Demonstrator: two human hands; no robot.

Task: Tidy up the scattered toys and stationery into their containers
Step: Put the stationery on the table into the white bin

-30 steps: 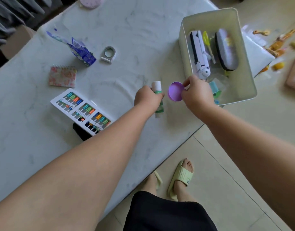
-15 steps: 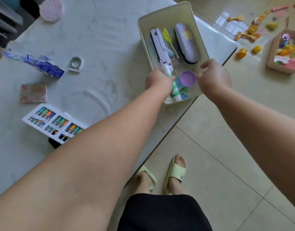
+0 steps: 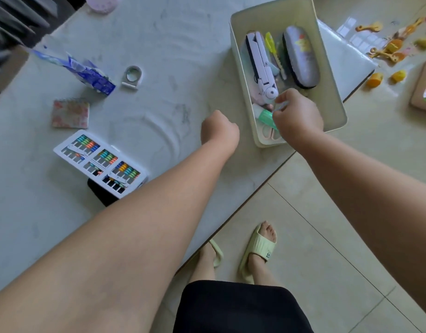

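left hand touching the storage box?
Apart. Head view: a strip of bare table shows between the left hand and the storage box wall.

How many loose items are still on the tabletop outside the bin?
5: blue wrapper, grey ring-shaped holder, small notebook, abacus tray, pink round object at the far edge. A dark object lies partly hidden under the tray.

Only one view on my feed: head camera, wide-angle, looking forward and steeply down from above. Table [image 3: 159, 44] fills upper left, floor [image 3: 315, 248] lower right, both forearms near the lens.
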